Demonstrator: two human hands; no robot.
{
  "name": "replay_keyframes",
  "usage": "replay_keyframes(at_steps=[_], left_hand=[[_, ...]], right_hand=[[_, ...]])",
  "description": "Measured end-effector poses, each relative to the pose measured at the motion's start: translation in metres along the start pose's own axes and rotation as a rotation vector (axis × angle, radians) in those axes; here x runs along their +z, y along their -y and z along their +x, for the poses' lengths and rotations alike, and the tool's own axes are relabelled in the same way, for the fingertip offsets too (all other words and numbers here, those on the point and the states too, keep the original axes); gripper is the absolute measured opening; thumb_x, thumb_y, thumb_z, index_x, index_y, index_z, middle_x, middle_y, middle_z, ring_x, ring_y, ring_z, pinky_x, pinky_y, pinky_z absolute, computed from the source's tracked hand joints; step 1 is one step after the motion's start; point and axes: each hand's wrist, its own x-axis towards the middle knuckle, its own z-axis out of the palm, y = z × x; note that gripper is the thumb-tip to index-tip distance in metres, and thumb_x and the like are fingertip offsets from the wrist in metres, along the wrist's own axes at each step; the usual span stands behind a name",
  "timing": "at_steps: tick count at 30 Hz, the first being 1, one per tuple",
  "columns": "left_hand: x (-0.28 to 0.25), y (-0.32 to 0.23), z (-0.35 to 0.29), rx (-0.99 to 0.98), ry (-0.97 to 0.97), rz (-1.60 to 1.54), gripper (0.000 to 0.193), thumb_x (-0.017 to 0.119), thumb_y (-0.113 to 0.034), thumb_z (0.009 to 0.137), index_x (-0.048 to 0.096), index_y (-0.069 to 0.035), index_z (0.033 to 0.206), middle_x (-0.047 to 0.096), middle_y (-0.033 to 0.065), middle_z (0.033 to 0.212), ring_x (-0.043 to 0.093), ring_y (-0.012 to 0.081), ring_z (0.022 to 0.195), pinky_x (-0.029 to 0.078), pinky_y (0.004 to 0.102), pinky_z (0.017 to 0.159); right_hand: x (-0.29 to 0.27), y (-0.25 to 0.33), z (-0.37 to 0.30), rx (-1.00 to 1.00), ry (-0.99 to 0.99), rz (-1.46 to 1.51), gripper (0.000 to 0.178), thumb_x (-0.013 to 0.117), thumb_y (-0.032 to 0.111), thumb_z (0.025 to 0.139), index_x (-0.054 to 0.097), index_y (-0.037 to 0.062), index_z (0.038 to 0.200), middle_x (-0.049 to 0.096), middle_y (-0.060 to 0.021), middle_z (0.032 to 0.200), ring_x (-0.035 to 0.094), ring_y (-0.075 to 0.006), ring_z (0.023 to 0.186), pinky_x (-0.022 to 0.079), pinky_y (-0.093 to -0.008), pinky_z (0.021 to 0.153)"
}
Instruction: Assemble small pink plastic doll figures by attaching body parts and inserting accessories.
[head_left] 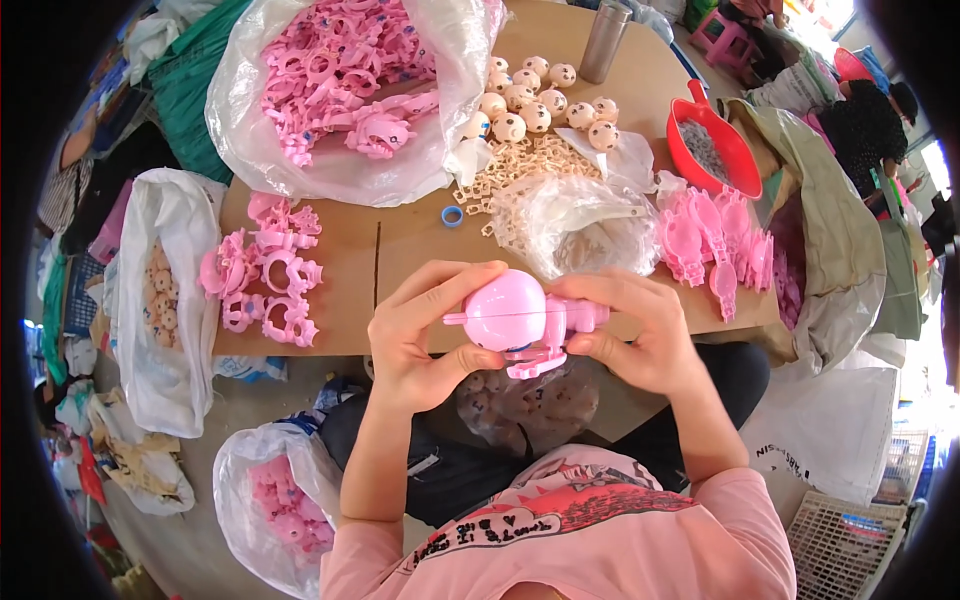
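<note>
Both my hands hold one pink plastic toy in front of my chest, just off the table's near edge. Its glossy round head has a seam across the middle, and a knobbly body piece joins it on the right. My left hand grips the head between thumb and fingers. The thumb and fingers of my right hand close on the body piece. Matching pink body parts lie on the table at left, and flatter pink pieces are heaped at right.
A large plastic bag of pink parts covers the far left. Several beige doll heads, beige links, crumpled clear plastic, a blue tape roll, a red scoop and a metal flask occupy the table. White sacks stand beside it.
</note>
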Motion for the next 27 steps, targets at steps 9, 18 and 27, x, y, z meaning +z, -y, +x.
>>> replay_keyframes(at_steps=[9,18,27], left_hand=[[0.003,-0.004,0.002,0.067,0.049,0.203,0.060,0.083,-0.029,0.065,0.065,-0.003,0.116,0.065,0.0114,0.106,0.064,0.0229,0.094,0.051,0.0307,0.079],[0.000,-0.004,0.002,0.010,0.070,0.189,0.057,0.083,-0.024,0.065,0.066,-0.005,0.115,0.065,0.0101,0.105,0.064,0.0202,0.090,0.051,0.0295,0.076],[0.003,0.016,0.004,-0.185,-0.035,-0.503,0.064,0.068,-0.022,0.087,0.040,0.000,0.140,0.054,0.0132,0.132,0.055,0.0194,0.116,0.042,0.0311,0.093]], right_hand=[[0.000,0.013,0.024,-0.052,0.121,-0.065,0.067,0.083,0.012,0.064,0.057,0.0033,0.126,0.059,-0.0173,0.124,0.061,-0.0297,0.110,0.048,-0.0368,0.092],[0.016,0.010,0.020,-0.202,-0.003,-0.276,0.048,0.074,0.008,0.072,0.060,-0.0014,0.117,0.066,-0.0180,0.102,0.066,-0.0318,0.087,0.054,-0.0352,0.073],[0.032,-0.024,0.007,0.204,-0.279,1.070,0.051,0.064,0.014,0.089,0.045,-0.0005,0.134,0.059,-0.0113,0.122,0.058,-0.0195,0.110,0.047,-0.0345,0.095]])
